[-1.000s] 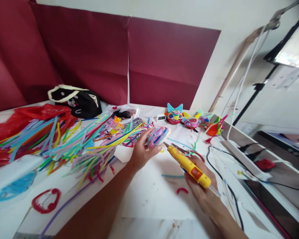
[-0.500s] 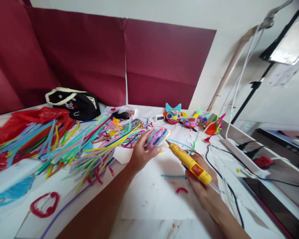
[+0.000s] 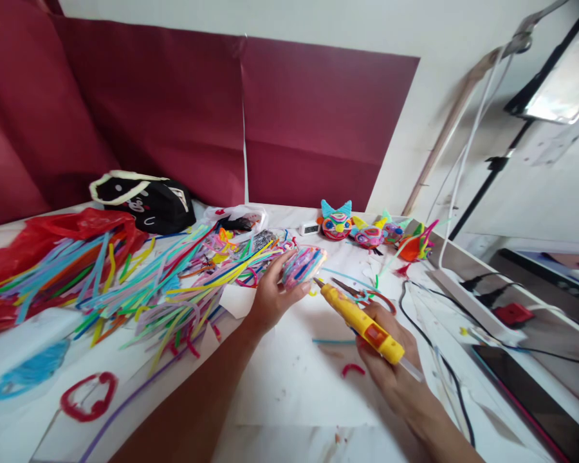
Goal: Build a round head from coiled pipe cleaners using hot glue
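My left hand [image 3: 269, 297] grips a rounded piece wrapped in pink, blue and yellow pipe cleaners [image 3: 303, 265], held just above the white table [image 3: 289, 386]. My right hand [image 3: 390, 360] is closed around a yellow glue gun [image 3: 359, 320], whose tip points at the lower right edge of the wrapped piece and nearly touches it. Scissors with red handles [image 3: 361, 294] lie on the table just behind the glue gun.
A big pile of coloured pipe cleaners [image 3: 139, 276] covers the left of the table, beside a red plastic bag [image 3: 53, 228] and a black pouch [image 3: 145, 199]. Finished pipe-cleaner figures [image 3: 336, 222] stand at the back. Cables and a power strip [image 3: 468, 292] lie at right.
The glue gun tip has shifted slightly left and down, closer to the wrapped piece. The left hand has turned the piece a little; the view has barely shifted.
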A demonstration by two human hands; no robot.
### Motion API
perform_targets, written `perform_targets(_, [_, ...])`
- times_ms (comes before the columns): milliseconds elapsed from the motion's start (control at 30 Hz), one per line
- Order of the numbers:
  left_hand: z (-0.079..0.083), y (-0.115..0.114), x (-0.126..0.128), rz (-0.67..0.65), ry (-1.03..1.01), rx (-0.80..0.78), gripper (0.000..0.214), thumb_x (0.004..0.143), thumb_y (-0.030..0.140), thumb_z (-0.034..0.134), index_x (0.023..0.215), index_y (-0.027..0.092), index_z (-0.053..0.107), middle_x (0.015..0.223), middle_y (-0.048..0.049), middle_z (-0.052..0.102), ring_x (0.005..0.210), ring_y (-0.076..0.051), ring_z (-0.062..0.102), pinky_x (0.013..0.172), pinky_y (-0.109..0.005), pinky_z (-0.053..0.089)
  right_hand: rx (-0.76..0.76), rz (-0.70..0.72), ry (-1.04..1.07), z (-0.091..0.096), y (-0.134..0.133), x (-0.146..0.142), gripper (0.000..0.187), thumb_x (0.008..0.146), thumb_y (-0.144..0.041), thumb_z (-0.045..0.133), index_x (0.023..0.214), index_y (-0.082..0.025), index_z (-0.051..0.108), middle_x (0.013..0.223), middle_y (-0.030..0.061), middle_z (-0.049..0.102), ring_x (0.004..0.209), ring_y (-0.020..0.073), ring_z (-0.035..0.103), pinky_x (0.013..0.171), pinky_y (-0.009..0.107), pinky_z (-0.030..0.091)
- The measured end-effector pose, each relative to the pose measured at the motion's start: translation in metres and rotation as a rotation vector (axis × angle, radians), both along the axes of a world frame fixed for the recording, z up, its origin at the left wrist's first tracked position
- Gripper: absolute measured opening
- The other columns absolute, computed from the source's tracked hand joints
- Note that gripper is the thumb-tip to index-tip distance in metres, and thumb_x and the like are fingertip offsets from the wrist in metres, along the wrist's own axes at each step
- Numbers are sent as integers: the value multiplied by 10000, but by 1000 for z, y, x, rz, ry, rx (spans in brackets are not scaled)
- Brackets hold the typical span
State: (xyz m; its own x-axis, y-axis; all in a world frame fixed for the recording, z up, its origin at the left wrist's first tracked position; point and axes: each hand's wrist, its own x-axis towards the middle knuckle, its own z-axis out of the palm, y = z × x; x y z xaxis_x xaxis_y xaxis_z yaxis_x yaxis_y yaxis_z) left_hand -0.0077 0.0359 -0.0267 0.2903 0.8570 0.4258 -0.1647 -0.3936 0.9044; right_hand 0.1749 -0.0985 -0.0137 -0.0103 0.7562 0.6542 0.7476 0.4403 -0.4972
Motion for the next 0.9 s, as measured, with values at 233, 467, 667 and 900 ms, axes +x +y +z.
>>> perform_targets(233, [0, 0, 0, -12, 1, -5, 683, 740, 359, 747, 1341, 176, 480, 1459, -144, 458, 1337, -307, 451, 1083, -409, 422, 28, -6, -8, 0, 1, 0, 66, 858, -245, 458, 860, -206, 511, 728, 7, 551, 595, 164, 535, 546, 286, 407])
perform_targets(467, [-1, -2, 1, 6, 15, -1, 679, 732, 375, 751, 1335, 187, 501, 1443, -138, 476, 1328, -320, 458, 1088, -419, 415, 6, -38, 8, -2, 1, 4, 74, 855, -235, 455, 885, -203, 514, 726, 7, 530, 603, 169, 525, 551, 294, 400])
perform_targets(667, [0, -3, 1, -8, 17, 1, 690, 716, 393, 758, 1327, 189, 509, 1459, -135, 451, 1317, -325, 466, 1059, -406, 447, 35, -66, 50, -4, 3, 5, 38, 846, -235, 470, 825, -211, 490, 713, 1, 532, 596, 162, 504, 554, 294, 394])
perform_targets(900, [0, -2, 2, -2, 28, 1, 675, 721, 383, 756, 1324, 201, 516, 1446, -126, 469, 1319, -325, 463, 1046, -397, 456, 37, -93, 39, -4, 3, 4, 67, 863, -244, 455, 809, -216, 481, 698, -7, 526, 584, 155, 486, 550, 289, 388])
